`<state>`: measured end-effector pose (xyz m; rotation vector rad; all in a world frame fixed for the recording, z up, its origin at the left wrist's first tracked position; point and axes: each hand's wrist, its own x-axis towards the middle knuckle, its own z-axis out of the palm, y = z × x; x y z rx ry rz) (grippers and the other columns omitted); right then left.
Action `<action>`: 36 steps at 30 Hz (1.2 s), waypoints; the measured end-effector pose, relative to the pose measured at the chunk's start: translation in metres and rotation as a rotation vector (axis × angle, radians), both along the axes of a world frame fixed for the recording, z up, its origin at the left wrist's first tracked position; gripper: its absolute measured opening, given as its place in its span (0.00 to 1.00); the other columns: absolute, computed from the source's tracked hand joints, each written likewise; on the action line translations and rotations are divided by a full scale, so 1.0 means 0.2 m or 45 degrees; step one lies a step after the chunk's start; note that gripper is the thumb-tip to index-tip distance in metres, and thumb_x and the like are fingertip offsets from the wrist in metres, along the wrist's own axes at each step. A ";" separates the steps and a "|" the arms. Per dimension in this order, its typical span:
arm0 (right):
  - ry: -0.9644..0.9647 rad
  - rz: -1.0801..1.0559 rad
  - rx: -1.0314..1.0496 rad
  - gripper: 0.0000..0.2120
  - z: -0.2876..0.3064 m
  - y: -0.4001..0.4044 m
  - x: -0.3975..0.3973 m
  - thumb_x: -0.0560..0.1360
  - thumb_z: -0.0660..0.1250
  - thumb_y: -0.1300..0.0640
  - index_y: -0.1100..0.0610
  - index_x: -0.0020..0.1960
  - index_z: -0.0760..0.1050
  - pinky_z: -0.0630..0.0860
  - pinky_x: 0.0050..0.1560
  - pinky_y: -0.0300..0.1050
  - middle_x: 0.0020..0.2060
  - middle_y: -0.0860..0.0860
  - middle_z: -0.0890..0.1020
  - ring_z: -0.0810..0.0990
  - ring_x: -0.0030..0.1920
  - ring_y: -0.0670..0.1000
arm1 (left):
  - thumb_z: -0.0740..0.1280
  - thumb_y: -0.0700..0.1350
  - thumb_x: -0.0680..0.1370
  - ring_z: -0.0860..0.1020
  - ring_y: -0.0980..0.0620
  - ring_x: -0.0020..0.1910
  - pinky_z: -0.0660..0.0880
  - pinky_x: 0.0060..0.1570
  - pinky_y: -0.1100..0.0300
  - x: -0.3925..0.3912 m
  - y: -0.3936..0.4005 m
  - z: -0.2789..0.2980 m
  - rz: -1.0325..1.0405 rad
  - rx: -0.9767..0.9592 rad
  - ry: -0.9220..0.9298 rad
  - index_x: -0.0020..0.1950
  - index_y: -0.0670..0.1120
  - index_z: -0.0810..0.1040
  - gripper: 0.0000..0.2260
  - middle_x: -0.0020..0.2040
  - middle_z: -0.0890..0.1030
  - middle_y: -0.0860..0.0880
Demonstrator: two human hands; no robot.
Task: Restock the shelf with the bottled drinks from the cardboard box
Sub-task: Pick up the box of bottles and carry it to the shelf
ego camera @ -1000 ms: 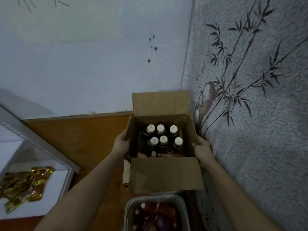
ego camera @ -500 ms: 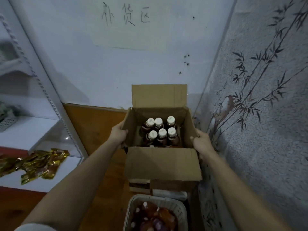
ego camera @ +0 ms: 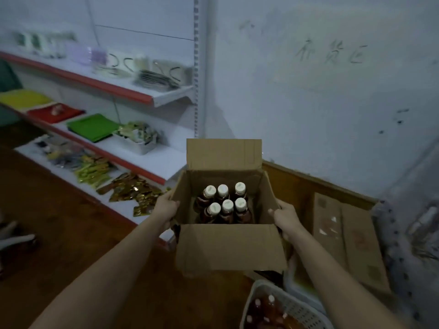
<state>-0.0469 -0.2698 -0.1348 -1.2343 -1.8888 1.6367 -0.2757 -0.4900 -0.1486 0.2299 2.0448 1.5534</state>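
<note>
While held off the floor: the cardboard box (ego camera: 228,248) is gripped by both hands, one on each side wall, with its flaps open.
Left hand: the left hand (ego camera: 166,207) is clamped on the left wall of the box, fingers curled over the top edge.
Right hand: the right hand (ego camera: 286,218) is clamped on the right wall, with the thumb laid over the rim.
Bottles: six bottled drinks (ego camera: 223,205) are seen upright inside the box, in two rows of three, with white caps and dark reddish-brown contents; they are packed touching one another toward the middle and left of the box.
Flaps: the far flap is stood upright, and the near flap is folded down toward the person.
Shelf: the shelf (ego camera: 152,167), white with red front edges, is found to the left of the box; its nearest corner lies just beside the left hand.
Shelf goods: gold packets (ego camera: 133,189) are scattered on the lowest level, a green pack (ego camera: 92,127) is laid on the middle one, and blurred goods are stood on the top one.
Basket: a white basket (ego camera: 294,307) with more bottles is set below the box, at the bottom edge.
Flat cartons: closed cartons (ego camera: 346,241) are laid to the right, near the right forearm.
Wall: handwritten characters (ego camera: 331,54) are marked on the white wall behind.
</note>
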 end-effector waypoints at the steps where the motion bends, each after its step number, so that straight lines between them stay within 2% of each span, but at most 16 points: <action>1: -0.010 0.044 -0.023 0.21 -0.02 -0.07 -0.12 0.78 0.59 0.65 0.49 0.66 0.75 0.80 0.47 0.51 0.44 0.46 0.83 0.83 0.47 0.55 | 0.58 0.36 0.80 0.77 0.41 0.53 0.79 0.50 0.45 -0.06 -0.12 -0.01 0.059 -0.013 -0.005 0.73 0.50 0.68 0.21 0.57 0.77 0.42; 2: -0.013 0.094 -0.044 0.21 -0.04 -0.14 -0.23 0.78 0.59 0.65 0.48 0.66 0.75 0.81 0.46 0.52 0.43 0.45 0.83 0.83 0.46 0.55 | 0.58 0.36 0.80 0.77 0.41 0.54 0.80 0.48 0.45 -0.12 -0.24 -0.02 0.119 -0.029 -0.018 0.73 0.51 0.67 0.22 0.59 0.77 0.42; 4: 0.000 0.221 -0.082 0.21 -0.06 -0.28 -0.46 0.78 0.60 0.66 0.45 0.62 0.78 0.83 0.39 0.49 0.40 0.43 0.83 0.83 0.44 0.52 | 0.57 0.35 0.80 0.78 0.43 0.49 0.81 0.34 0.51 -0.24 -0.47 -0.04 0.248 -0.037 -0.055 0.72 0.51 0.68 0.22 0.57 0.78 0.42; 6: -0.019 0.350 -0.097 0.24 -0.08 -0.43 -0.70 0.77 0.61 0.65 0.35 0.49 0.80 0.82 0.36 0.48 0.38 0.42 0.84 0.83 0.42 0.50 | 0.56 0.34 0.81 0.79 0.44 0.44 0.76 0.22 0.59 -0.35 -0.68 -0.05 0.380 -0.025 -0.085 0.72 0.51 0.69 0.22 0.51 0.79 0.43; 8: -0.069 0.469 -0.084 0.23 -0.10 -0.56 -0.94 0.77 0.60 0.65 0.38 0.39 0.81 0.83 0.41 0.53 0.38 0.47 0.84 0.84 0.43 0.53 | 0.56 0.33 0.81 0.80 0.41 0.48 0.79 0.26 0.57 -0.46 -0.88 -0.07 0.485 -0.033 -0.083 0.73 0.52 0.67 0.24 0.55 0.79 0.42; 11: -0.095 0.657 -0.075 0.18 -0.15 -0.75 -1.33 0.77 0.58 0.67 0.46 0.49 0.79 0.78 0.47 0.53 0.45 0.55 0.84 0.82 0.48 0.59 | 0.56 0.32 0.80 0.78 0.38 0.57 0.79 0.49 0.44 -0.63 -1.14 -0.12 0.656 -0.039 -0.065 0.74 0.51 0.66 0.25 0.63 0.78 0.40; 12: -0.098 0.701 -0.062 0.16 -0.18 -0.81 -1.46 0.77 0.58 0.67 0.49 0.52 0.79 0.78 0.47 0.53 0.46 0.56 0.83 0.81 0.49 0.59 | 0.56 0.31 0.80 0.78 0.38 0.58 0.78 0.51 0.43 -0.69 -1.22 -0.14 0.714 -0.043 -0.069 0.74 0.51 0.66 0.25 0.63 0.77 0.40; 15: -0.095 0.880 -0.071 0.15 -0.26 -0.96 -1.87 0.76 0.58 0.68 0.53 0.53 0.79 0.77 0.42 0.51 0.42 0.54 0.83 0.80 0.45 0.57 | 0.56 0.31 0.80 0.80 0.40 0.51 0.81 0.41 0.48 -0.88 -1.42 -0.18 0.891 -0.044 -0.076 0.74 0.51 0.67 0.25 0.61 0.78 0.39; 17: -0.098 1.042 -0.083 0.17 -0.28 -1.07 -2.14 0.77 0.59 0.67 0.48 0.51 0.79 0.77 0.42 0.50 0.44 0.51 0.83 0.80 0.46 0.56 | 0.56 0.30 0.79 0.80 0.43 0.41 0.79 0.25 0.58 -0.99 -1.52 -0.19 1.039 -0.032 -0.094 0.73 0.51 0.68 0.25 0.57 0.79 0.41; 18: -0.088 1.103 -0.077 0.18 -0.28 -1.12 -2.27 0.77 0.59 0.66 0.44 0.48 0.79 0.77 0.43 0.50 0.44 0.49 0.83 0.81 0.46 0.54 | 0.56 0.30 0.80 0.80 0.43 0.41 0.77 0.23 0.60 -1.04 -1.56 -0.19 1.113 -0.042 -0.102 0.73 0.50 0.68 0.25 0.54 0.79 0.42; 20: -0.074 1.209 -0.066 0.18 -0.28 -1.22 -2.51 0.77 0.60 0.65 0.43 0.46 0.80 0.76 0.43 0.48 0.43 0.47 0.83 0.80 0.44 0.52 | 0.56 0.31 0.80 0.81 0.41 0.45 0.78 0.24 0.59 -1.14 -1.64 -0.19 1.241 -0.055 -0.105 0.73 0.51 0.68 0.24 0.50 0.78 0.44; 23: -0.089 1.376 -0.074 0.15 -0.26 -1.38 -2.85 0.77 0.59 0.66 0.52 0.48 0.81 0.73 0.41 0.45 0.41 0.52 0.83 0.80 0.42 0.54 | 0.57 0.32 0.80 0.80 0.49 0.44 0.79 0.26 0.61 -1.27 -1.78 -0.19 1.381 -0.018 -0.107 0.73 0.52 0.67 0.25 0.54 0.78 0.44; 25: -0.116 1.459 -0.037 0.17 -0.23 -1.50 -3.05 0.76 0.60 0.66 0.47 0.42 0.80 0.72 0.38 0.43 0.40 0.50 0.83 0.80 0.41 0.53 | 0.57 0.32 0.80 0.79 0.53 0.42 0.79 0.27 0.62 -1.35 -1.86 -0.20 1.493 -0.024 -0.102 0.73 0.53 0.68 0.25 0.58 0.79 0.42; 27: -0.130 1.557 -0.018 0.19 -0.21 -1.63 -3.23 0.76 0.59 0.67 0.45 0.39 0.79 0.73 0.38 0.45 0.41 0.52 0.84 0.81 0.43 0.55 | 0.58 0.32 0.79 0.79 0.51 0.41 0.78 0.26 0.62 -1.44 -1.96 -0.22 1.606 -0.004 -0.113 0.72 0.53 0.69 0.25 0.56 0.80 0.43; 33: -0.130 1.766 0.017 0.21 -0.28 -2.05 -3.72 0.76 0.59 0.67 0.42 0.48 0.80 0.77 0.44 0.46 0.44 0.46 0.84 0.82 0.47 0.52 | 0.59 0.32 0.79 0.81 0.48 0.42 0.78 0.26 0.60 -1.79 -2.34 -0.37 1.801 0.081 -0.164 0.69 0.52 0.73 0.23 0.47 0.82 0.48; 36: -0.126 1.828 0.040 0.22 -0.33 -2.26 -3.98 0.76 0.58 0.68 0.49 0.61 0.79 0.78 0.53 0.51 0.47 0.47 0.85 0.82 0.51 0.53 | 0.60 0.32 0.79 0.81 0.45 0.44 0.79 0.30 0.57 -2.00 -2.54 -0.45 1.839 0.122 -0.183 0.69 0.50 0.73 0.21 0.46 0.82 0.47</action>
